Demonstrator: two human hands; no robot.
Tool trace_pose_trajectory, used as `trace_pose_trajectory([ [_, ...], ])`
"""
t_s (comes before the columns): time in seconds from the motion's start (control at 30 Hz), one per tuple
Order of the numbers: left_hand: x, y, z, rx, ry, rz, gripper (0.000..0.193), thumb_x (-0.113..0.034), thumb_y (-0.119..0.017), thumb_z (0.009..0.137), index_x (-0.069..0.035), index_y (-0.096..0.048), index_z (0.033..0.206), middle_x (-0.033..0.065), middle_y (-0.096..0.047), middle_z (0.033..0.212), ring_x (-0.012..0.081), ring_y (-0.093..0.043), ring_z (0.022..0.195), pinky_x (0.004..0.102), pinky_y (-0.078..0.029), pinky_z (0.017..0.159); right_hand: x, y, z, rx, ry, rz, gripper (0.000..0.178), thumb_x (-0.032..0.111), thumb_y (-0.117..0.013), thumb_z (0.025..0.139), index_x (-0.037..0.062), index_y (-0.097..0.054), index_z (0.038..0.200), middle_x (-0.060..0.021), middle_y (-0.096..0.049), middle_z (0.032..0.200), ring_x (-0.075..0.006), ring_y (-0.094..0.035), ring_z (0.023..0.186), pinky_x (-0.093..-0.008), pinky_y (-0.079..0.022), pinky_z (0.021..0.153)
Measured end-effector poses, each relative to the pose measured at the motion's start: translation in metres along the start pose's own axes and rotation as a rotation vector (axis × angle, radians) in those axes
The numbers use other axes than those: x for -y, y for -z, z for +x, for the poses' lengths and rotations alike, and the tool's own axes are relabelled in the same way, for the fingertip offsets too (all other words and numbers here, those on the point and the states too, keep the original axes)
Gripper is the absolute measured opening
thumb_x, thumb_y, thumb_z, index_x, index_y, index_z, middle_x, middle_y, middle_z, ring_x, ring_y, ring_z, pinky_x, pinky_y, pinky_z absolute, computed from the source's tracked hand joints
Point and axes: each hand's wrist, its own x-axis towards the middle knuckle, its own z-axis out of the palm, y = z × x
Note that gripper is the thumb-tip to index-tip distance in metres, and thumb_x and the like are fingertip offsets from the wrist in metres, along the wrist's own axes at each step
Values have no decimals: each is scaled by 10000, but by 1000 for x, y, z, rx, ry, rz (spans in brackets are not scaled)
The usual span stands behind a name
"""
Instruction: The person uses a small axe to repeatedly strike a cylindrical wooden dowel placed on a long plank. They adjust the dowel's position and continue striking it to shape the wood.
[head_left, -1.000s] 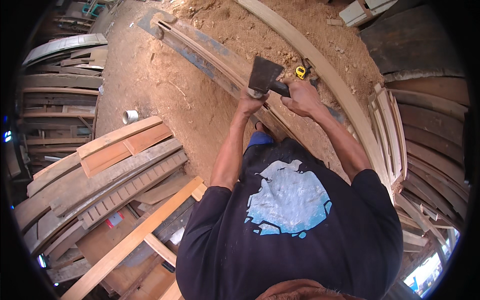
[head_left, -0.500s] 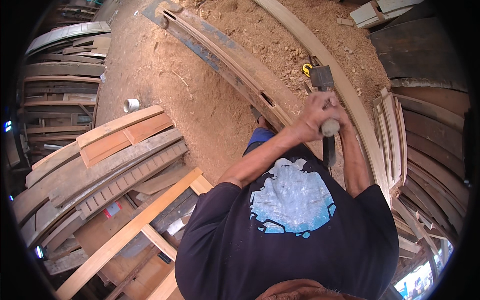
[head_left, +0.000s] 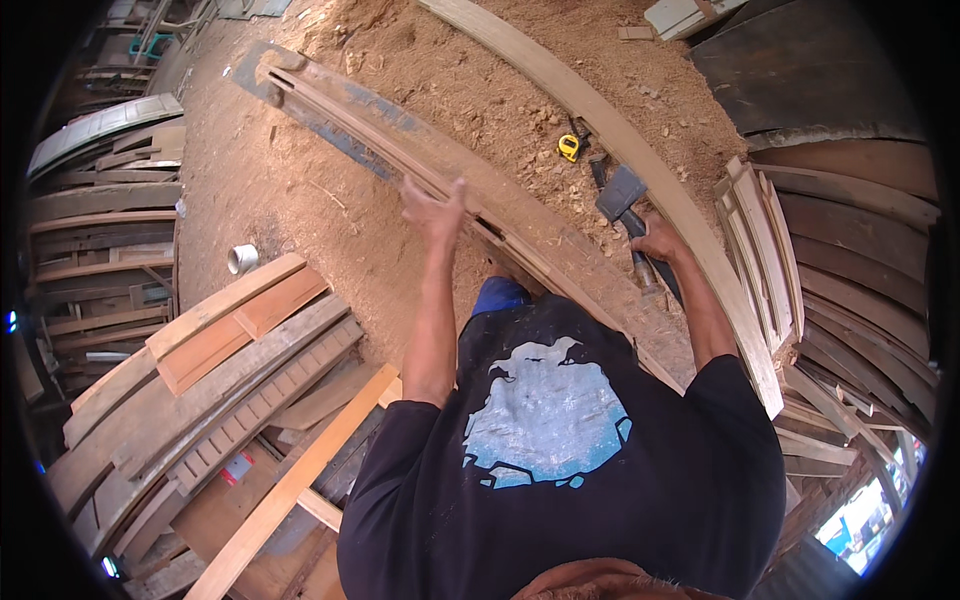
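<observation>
A long wooden rail (head_left: 345, 122) with slots cut into it lies along a worn, dusty plank (head_left: 530, 215). My left hand (head_left: 436, 215) is at the rail's near edge beside a slot, its thumb and fingers spread apart. To the right, my right hand (head_left: 660, 240) is closed round the dark handle of a hammer (head_left: 623, 192) with a blocky grey head. The hammer lies low over the plank's right side. Beside its handle is a tool with a brown handle (head_left: 645, 272), partly hidden by the hammer and hand.
A yellow tape measure (head_left: 570, 148) rests on the wood shavings beyond the hammer. A long pale board (head_left: 590, 100) runs along the right. Stacked panels (head_left: 245, 330) and a white cup (head_left: 241, 259) are at left; more boards (head_left: 765, 250) stand at right.
My hands, together near the hammer before, are now apart. The left has moved left to the rail. The right has lowered the hammer to the plank's right side. The view has shifted slightly.
</observation>
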Motion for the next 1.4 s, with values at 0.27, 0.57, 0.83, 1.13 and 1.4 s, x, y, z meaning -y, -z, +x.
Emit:
trace_pose_trajectory([
  [0.27,46,-72,37,-83,215,-159,981,-196,-712,827,40,-47,1508,410,-331,1451,465,-374,1399,472,-316,1160,-39,-17,34,44,-50,-213,394,258,-770,706,-26,-687,965,-272,-692,955,-409,-680,961,-476,-515,852],
  [0.57,87,-93,45,-108,110,-122,975,-99,-632,807,90,-30,1551,357,-271,1544,457,-359,1417,448,-307,1171,3,-37,113,-24,-140,66,622,333,-741,775,-99,-610,1203,-330,-678,1100,-421,-686,1031,-486,-542,897],
  [0.83,50,-71,39,-108,136,-120,966,-80,-613,813,75,-15,1555,355,-285,1535,454,-330,1436,429,-282,1183,4,-63,185,-61,-182,-83,508,244,-704,779,16,-585,1216,-282,-680,1134,-448,-656,1080,-515,-514,945],
  [1.13,41,-71,32,-120,153,-113,938,-45,-580,831,71,5,1556,367,-396,1455,459,-432,1366,423,-350,1137,9,-100,228,-40,-413,-152,583,272,-717,803,-8,-504,1267,-323,-653,1186,-464,-642,1126,-529,-510,979],
  [1.4,69,-85,30,-161,156,-23,968,-92,-596,840,42,37,1561,363,-496,1364,473,-562,1225,453,-443,1047,16,-79,239,32,-282,-228,424,250,-707,723,-72,-698,999,-324,-689,1085,-427,-683,1064,-488,-547,900],
])
